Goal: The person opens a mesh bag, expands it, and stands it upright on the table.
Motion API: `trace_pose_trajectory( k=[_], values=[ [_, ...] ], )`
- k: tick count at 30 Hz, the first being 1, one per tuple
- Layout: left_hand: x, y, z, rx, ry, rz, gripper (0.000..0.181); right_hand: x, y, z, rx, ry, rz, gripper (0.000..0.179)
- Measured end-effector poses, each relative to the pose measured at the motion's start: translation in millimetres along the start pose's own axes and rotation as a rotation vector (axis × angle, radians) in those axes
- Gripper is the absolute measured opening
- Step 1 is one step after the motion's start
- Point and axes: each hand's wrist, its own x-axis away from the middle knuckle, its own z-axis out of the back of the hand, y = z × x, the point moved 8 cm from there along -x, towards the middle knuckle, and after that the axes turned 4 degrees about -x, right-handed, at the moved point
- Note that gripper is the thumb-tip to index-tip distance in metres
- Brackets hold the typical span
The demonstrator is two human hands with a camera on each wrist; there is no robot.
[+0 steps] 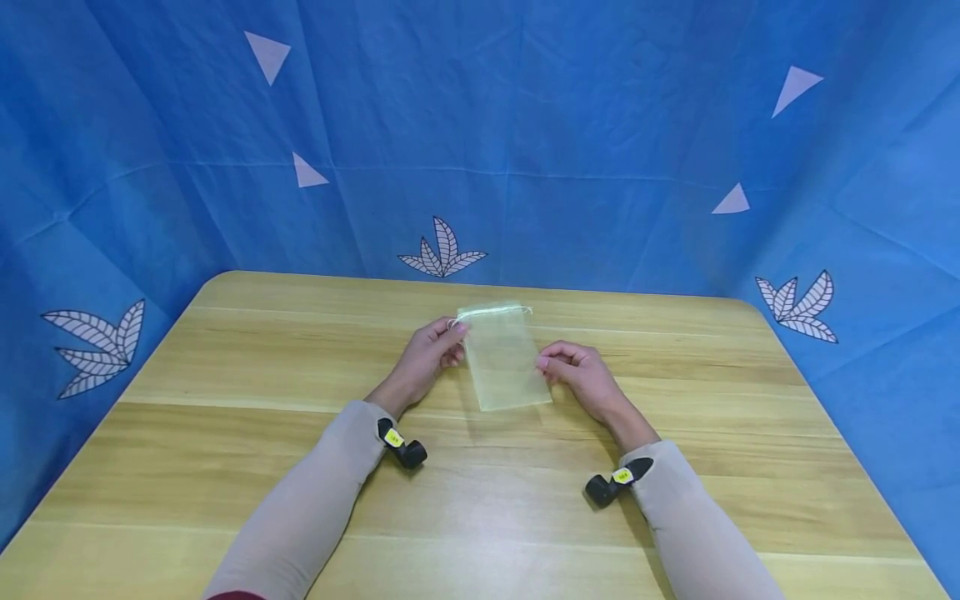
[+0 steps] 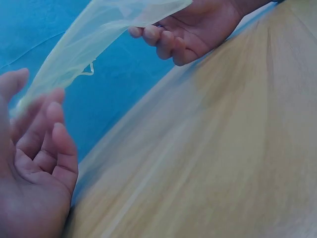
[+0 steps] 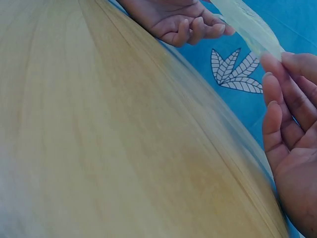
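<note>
A pale yellow, see-through drawstring pouch (image 1: 506, 362) is held up between the two hands, its corded mouth toward the far side in the head view. My left hand (image 1: 429, 357) pinches its left edge near the white drawstring (image 1: 491, 312). On the other side, my right hand (image 1: 585, 377) pinches the right edge lower down, between thumb and forefinger. From the left wrist view, the pouch (image 2: 94, 44) hangs slanted above the table with a small cord loop dangling. In the right wrist view the thumb and forefinger of the right hand (image 3: 297, 109) meet on the thin fabric (image 3: 255, 29).
A light wood-grain table (image 1: 480, 517) lies beneath both hands. Behind it and at the sides hangs a blue cloth (image 1: 480, 125) printed with white leaves and triangles. Each sleeved wrist carries a small black camera (image 1: 408, 452).
</note>
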Motion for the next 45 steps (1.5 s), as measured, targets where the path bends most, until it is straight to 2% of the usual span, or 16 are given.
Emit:
trace_pose_trajectory(
  k=[10, 22, 26, 30, 34, 40, 45],
  values=[
    [0.9, -1.5, -4.0, -0.173, -0.045, -0.016, 0.035, -1.1, -3.0, 11.0, 0.027, 0.132, 0.023, 0.013],
    [3.9, -2.4, -8.3, -0.382, -0.094, 0.01, 0.039, -5.7, -5.3, 12.0, -0.008, 0.152, 0.015, 0.019],
    [3.5, 0.3, -13.9, -0.452, -0.134, -0.014, 0.036, -5.6, -7.6, 13.4, -0.007, 0.172, 0.016, 0.021],
    [3.5, 0.5, -19.0, -0.484, -0.175, -0.026, 0.034, -4.7, -9.3, 15.9, -0.002, 0.199, 0.017, 0.023],
    [4.3, -2.3, -20.4, -0.516, -0.179, -0.009, 0.034, -3.4, -9.6, 16.9, -0.003, 0.215, 0.027, 0.022],
    [5.6, -2.2, -16.4, -0.497, -0.115, -0.007, 0.032, -2.3, -9.0, 12.5, -0.035, 0.183, 0.054, 0.029],
    [5.2, -1.9, -12.1, -0.424, -0.055, -0.005, 0.026, 0.2, -1.9, 7.0, -0.101, 0.138, -0.003, 0.027]
  ],
)
